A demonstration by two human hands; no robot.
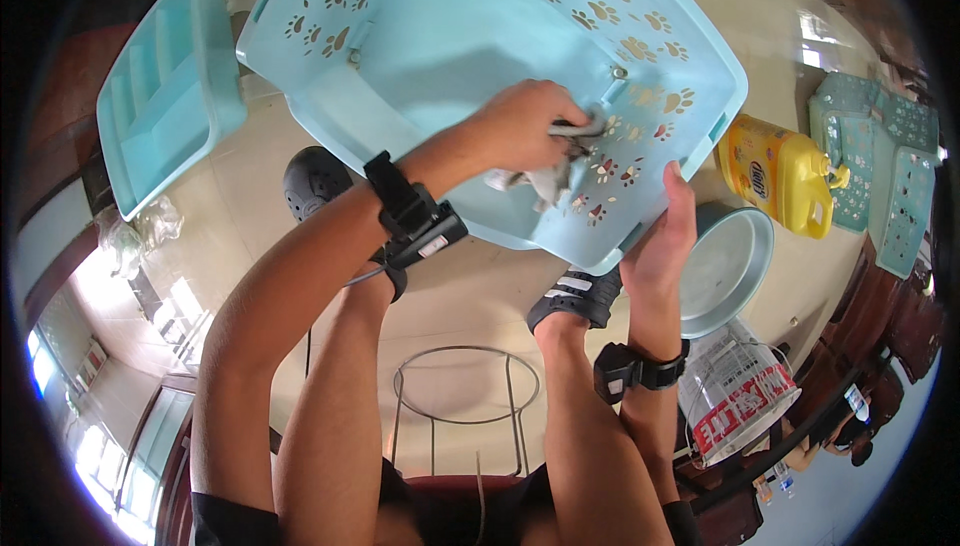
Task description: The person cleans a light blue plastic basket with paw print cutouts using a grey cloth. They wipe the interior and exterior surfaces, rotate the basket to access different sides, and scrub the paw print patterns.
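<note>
A large light-blue plastic basket (440,76) with paw-print cutouts is tilted in front of me, its inside facing me. My left hand (528,128) reaches into it and grips a crumpled grey-white cloth (550,184) against the right wall, near the cutouts; motion slightly blurs the cloth. At the basket's near right corner, my right hand (660,241) is closed round the rim. Its thumb lies along the rim, and the other fingers are mostly hidden behind the wall.
At the left stands a light-blue plastic tray (205,111). To the right are a yellow jug (775,176), a round basin (765,256), a white bucket (735,386) with red print, and perforated blue panels (850,136). A metal ring stand (467,349) is between my legs.
</note>
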